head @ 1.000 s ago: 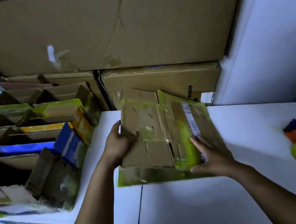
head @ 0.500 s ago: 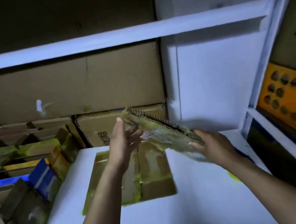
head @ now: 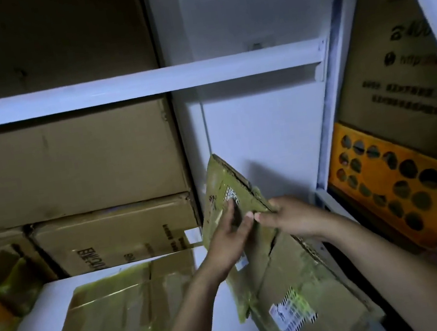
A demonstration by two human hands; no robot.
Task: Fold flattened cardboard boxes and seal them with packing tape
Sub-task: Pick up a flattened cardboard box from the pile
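White shelving surrounds a white tabletop [head: 228,314]. Both hands, left hand [head: 229,238] and right hand [head: 287,218], pinch a flattened brown cardboard box with yellow-green tape [head: 255,250]; it looks light, stiff and floppy at creases, best gripped along opposite edges.

A flattened box [head: 115,319] lies on the table [head: 52,292], left of a tilted carton [head: 293,276] between both hands. Stacked boxes [head: 114,234] stand behind; a crate [head: 402,189] sits right.

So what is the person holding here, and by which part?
A flattened cardboard box, raised on edge over the white table. The left hand presses its near face; the right hand grips its upper right edge.
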